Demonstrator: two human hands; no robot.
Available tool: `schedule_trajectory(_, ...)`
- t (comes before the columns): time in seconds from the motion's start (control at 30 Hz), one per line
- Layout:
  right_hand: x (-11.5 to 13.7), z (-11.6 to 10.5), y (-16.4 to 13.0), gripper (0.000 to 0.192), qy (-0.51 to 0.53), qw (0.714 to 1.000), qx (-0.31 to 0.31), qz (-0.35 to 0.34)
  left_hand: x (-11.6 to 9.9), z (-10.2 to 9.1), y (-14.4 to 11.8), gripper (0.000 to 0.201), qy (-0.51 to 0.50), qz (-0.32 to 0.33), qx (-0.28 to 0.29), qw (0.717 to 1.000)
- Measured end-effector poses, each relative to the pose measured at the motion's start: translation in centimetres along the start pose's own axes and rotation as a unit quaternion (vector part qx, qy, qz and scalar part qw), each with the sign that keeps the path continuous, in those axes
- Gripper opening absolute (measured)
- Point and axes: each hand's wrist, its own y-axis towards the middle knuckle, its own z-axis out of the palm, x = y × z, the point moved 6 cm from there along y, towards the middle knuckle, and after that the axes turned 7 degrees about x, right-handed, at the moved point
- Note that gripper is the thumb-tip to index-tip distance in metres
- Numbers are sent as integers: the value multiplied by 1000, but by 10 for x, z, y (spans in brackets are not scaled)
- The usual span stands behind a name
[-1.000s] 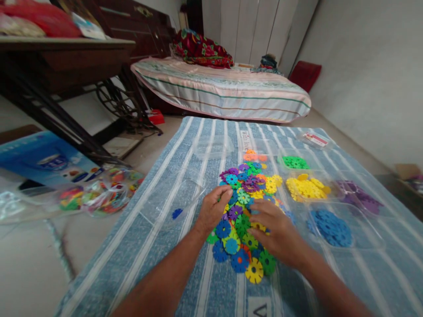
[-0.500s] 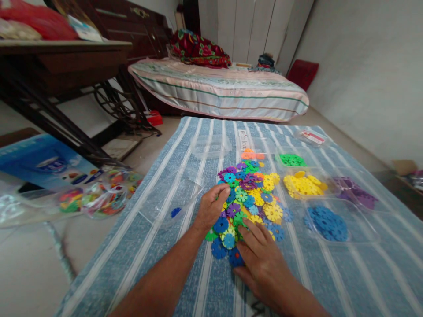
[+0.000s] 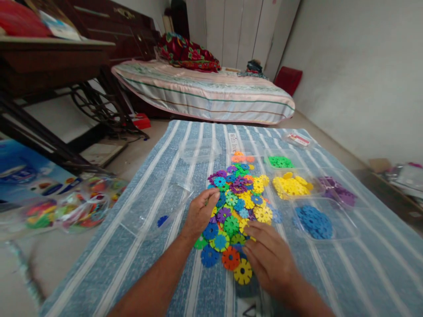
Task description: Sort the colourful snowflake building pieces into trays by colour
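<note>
A pile of flower-shaped interlocking discs point(image 3: 230, 225) in many colours lies on the striped cloth before me. My left hand point(image 3: 201, 212) rests at the pile's left edge, thumb pressed against the curled fingers; anything between them is hidden. At the right side, my right hand point(image 3: 271, 254) has its fingers bent together over the pile, with a bit of blue disc at the fingertips, mostly covered. An orange disc point(image 3: 230, 258) and a yellow disc point(image 3: 243, 271) lie just left of it. Clear boxes hold sorted discs: blue point(image 3: 313, 221), yellow point(image 3: 291, 185), green point(image 3: 280, 162) and purple point(image 3: 337, 190).
Orange discs point(image 3: 243, 157) sit in a clear box behind the pile. A clear lid point(image 3: 200, 150) and a clear bag or tray with one blue disc point(image 3: 162, 221) lie to the left. Bags of colourful pieces point(image 3: 84, 209) are on the floor. A bed point(image 3: 205, 94) stands beyond.
The blue disc under my right hand has left its spot, and the orange and yellow discs there now show. My left hand stays by the pile. The view has swung slightly right.
</note>
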Motion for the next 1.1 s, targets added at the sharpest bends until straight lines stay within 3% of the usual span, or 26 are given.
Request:
schedule_trajectory(0.1,-35,-42,-10,12,-113,990,-48,65,-1,0,-1,37,8,4,-2,1000)
schedule_trajectory(0.2,-66,-83,-31,5,-281,942,-124,134,-1,2,-1,37,5,3,4,1000)
schedule_trajectory(0.3,-73,-92,-42,5,-318,926,-140,146,0,2,-1,36,3,2,3,1000)
schedule_trajectory(0.37,-61,-76,-38,6,-258,951,-112,128,0,2,-2,35,7,2,3,1000)
schedule_trajectory(0.5,-20,-20,-20,11,-83,991,-26,99,-2,3,-2,35,15,3,2,1000)
schedule_trajectory(0.6,4,21,-6,13,-13,995,43,93,-4,3,-2,35,14,3,-3,1000)
schedule_trajectory(0.73,14,58,3,22,-20,991,90,92,-5,3,-2,36,9,1,-1,1000)
schedule_trajectory(0.9,12,75,-1,16,-70,994,59,52,0,2,-1,37,-2,7,5,1000)
schedule_trajectory(1.1,11,71,-8,21,-70,996,43,37,2,1,1,40,-2,5,4,1000)
